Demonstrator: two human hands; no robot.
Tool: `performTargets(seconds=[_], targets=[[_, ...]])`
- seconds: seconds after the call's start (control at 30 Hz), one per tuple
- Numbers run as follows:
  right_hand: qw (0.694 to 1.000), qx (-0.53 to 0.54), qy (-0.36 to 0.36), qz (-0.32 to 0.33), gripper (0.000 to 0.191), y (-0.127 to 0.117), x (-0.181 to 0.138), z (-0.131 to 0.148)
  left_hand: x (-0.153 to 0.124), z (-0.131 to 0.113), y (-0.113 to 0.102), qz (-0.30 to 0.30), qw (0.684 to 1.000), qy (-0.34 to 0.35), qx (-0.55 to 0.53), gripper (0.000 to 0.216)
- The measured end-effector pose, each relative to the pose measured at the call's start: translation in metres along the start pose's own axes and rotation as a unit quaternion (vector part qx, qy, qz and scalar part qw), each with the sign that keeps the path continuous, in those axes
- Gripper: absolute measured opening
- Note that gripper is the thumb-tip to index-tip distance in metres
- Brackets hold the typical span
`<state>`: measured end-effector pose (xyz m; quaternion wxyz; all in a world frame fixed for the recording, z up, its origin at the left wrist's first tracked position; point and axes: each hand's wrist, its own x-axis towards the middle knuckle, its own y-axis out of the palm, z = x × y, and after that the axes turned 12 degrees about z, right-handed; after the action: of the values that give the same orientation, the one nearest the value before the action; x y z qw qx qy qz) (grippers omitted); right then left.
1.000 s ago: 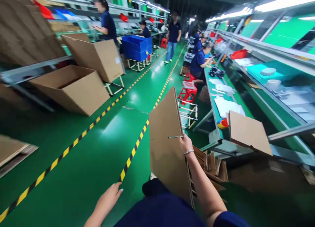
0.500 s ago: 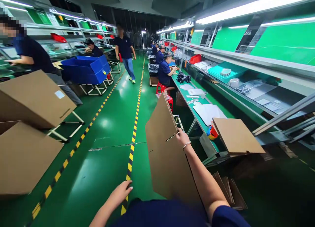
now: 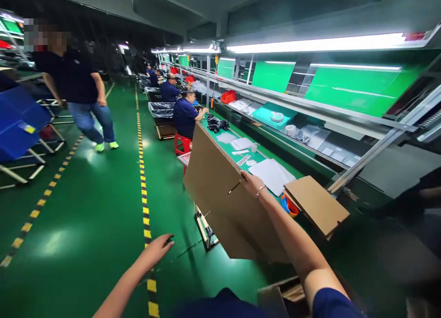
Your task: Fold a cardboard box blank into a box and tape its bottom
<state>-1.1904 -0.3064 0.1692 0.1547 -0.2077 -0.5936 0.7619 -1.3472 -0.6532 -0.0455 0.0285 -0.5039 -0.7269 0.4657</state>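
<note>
Centre of the frame, cardboard sheet point(image 3: 220, 203): a large flat corrugated panel, held tilted on edge above the floor at the near end of the workbench point(image 3: 263, 153). Narrow slots are cut into it.
Right hand point(image 3: 250, 182): clamped on the sheet's upper edge, just beside one slot, with a bracelet at the wrist.
Left hand point(image 3: 156, 249): free, fingers loosely extended, lower centre of the frame, well apart from the sheet and holding nothing.
Handling: likely light and stiff, but broad. Carried by one edge it may swing, and it may crease at the slots. The matt face should give a sure grip.
Where to hold: the plain edges, away from the slots. A second grip on the lower edge would probably steady it.
Bench top: green, with white sheets point(image 3: 272, 173). A smaller cardboard piece point(image 3: 315, 205) overhangs the near end.
Floor point(image 3: 86, 207): glossy green and smooth-looking, crossed by a yellow-black stripe point(image 3: 141, 161).
Room: a long production line under light strips point(image 3: 310, 44). A seated person point(image 3: 186, 118) is on a red stool point(image 3: 182, 144), and another person point(image 3: 76, 88) is walking at upper left beside a blue bin point(image 3: 17, 125).
</note>
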Motion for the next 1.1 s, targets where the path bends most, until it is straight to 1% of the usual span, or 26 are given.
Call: performTargets(seconds=[0.07,0.13,0.17,0.23,0.27,0.3,0.33,0.37,0.4,0.5,0.57,0.6,0.67,0.73,0.8,0.83,0.9,0.97,1.03,1.1], targets=[[1.0,-0.024,0.001,0.017,0.043,-0.001,0.029,0.004,0.033,-0.014,-0.051,-0.03,0.999,0.027,0.018,0.046],[0.998,-0.047,-0.01,0.043,0.045,0.007,0.059,0.006,0.065,-0.037,-0.094,-0.094,0.993,0.068,0.027,0.049],[0.996,-0.058,-0.019,0.058,0.045,0.014,0.075,0.006,0.081,-0.05,-0.113,-0.145,0.984,0.095,0.031,0.049],[0.992,-0.075,-0.041,0.09,0.045,0.03,0.107,0.005,0.112,-0.077,-0.145,-0.247,0.957,0.146,0.05,0.049],[0.99,-0.082,-0.053,0.105,0.045,0.037,0.122,0.004,0.127,-0.09,-0.159,-0.278,0.944,0.166,0.066,0.05],[0.987,-0.087,-0.066,0.118,0.045,0.043,0.137,0.004,0.143,-0.101,-0.171,-0.29,0.936,0.178,0.086,0.049],[0.985,-0.09,-0.079,0.128,0.044,0.047,0.151,0.004,0.159,-0.111,-0.182,-0.284,0.935,0.181,0.109,0.049],[0.982,-0.091,-0.091,0.135,0.044,0.049,0.164,0.005,0.175,-0.118,-0.191,-0.265,0.939,0.175,0.134,0.048],[0.981,-0.09,-0.103,0.139,0.044,0.05,0.176,0.005,0.19,-0.123,-0.201,-0.233,0.946,0.159,0.157,0.046],[0.978,-0.084,-0.128,0.138,0.042,0.046,0.203,0.005,0.229,-0.13,-0.226,-0.104,0.968,0.117,0.198,0.041],[0.979,-0.081,-0.141,0.127,0.046,0.046,0.21,0.0,0.249,-0.132,-0.242,-0.011,0.972,0.11,0.207,0.044],[0.979,-0.079,-0.148,0.113,0.048,0.049,0.21,-0.003,0.257,-0.134,-0.25,0.026,0.971,0.109,0.209,0.046],[0.982,-0.077,-0.164,0.051,0.049,0.061,0.204,-0.012,0.273,-0.14,-0.267,0.084,0.968,0.104,0.211,0.046],[0.98,-0.084,-0.174,-0.051,0.052,0.08,0.19,-0.021,0.289,-0.148,-0.282,0.132,0.962,0.113,0.208,0.043],[0.967,-0.1,-0.174,-0.155,0.057,0.103,0.174,-0.028,0.303,-0.157,-0.295,0.179,0.951,0.14,0.207,0.04],[0.96,-0.106,-0.171,-0.193,0.058,0.113,0.166,-0.029,0.31,-0.161,-0.299,0.198,0.945,0.157,0.206,0.039],[0.95,-0.107,-0.161,-0.246,0.058,0.127,0.156,-0.029,0.32,-0.166,-0.305,0.217,0.934,0.192,0.206,0.034],[0.946,-0.087,-0.149,-0.276,0.054,0.132,0.154,-0.027,0.327,-0.169,-0.305,0.209,0.927,0.227,0.214,0.028],[0.946,-0.059,-0.134,-0.29,0.044,0.129,0.159,-0.024,0.332,-0.169,-0.301,0.178,0.923,0.253,0.231,0.024],[0.949,-0.045,-0.11,-0.292,0.032,0.119,0.169,-0.022,0.337,-0.168,-0.294,0.148,0.919,0.265,0.253,0.02]])
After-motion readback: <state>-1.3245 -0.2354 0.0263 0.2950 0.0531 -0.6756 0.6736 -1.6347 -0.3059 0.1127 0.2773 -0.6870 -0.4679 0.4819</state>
